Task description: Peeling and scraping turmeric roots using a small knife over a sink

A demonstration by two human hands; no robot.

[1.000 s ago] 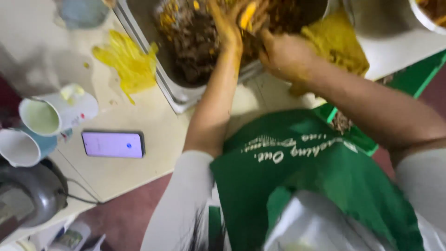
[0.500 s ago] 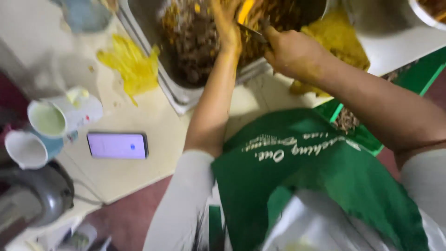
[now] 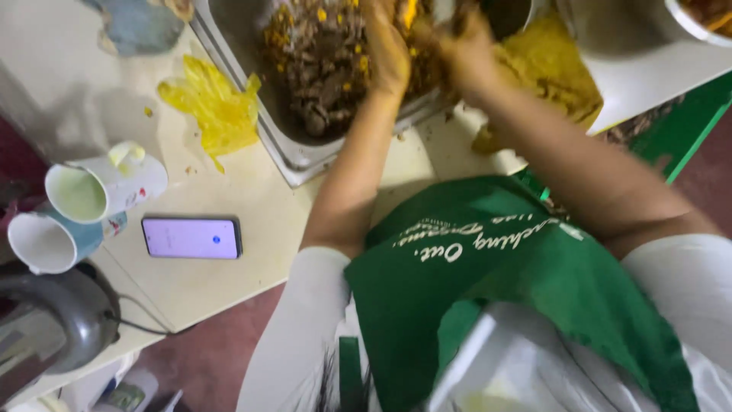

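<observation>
Working both hands down into a steel tray (image 3: 284, 145) of dark chopped food flecked with yellow, the person has the left hand (image 3: 387, 47) buried among the pieces, fingers bent into the mix (image 3: 328, 69). The right hand (image 3: 465, 38) is blurred at the tray's near right side, and I cannot tell whether it grips anything or lies loose. Both hands are stained yellow.

The tray sits at the far edge of the pale worktop (image 3: 229, 297). A crumpled yellow plastic glove (image 3: 213, 107) lies just left of it, and yellow-stained paper (image 3: 553, 72) just to its right. Near the worktop's left edge two cups (image 3: 84, 206) lie tipped on their sides, touching. A phone (image 3: 192, 237) with a lit screen lies flat just beside them, toward the front edge. A green apron (image 3: 518, 290) covers the person's front.
</observation>
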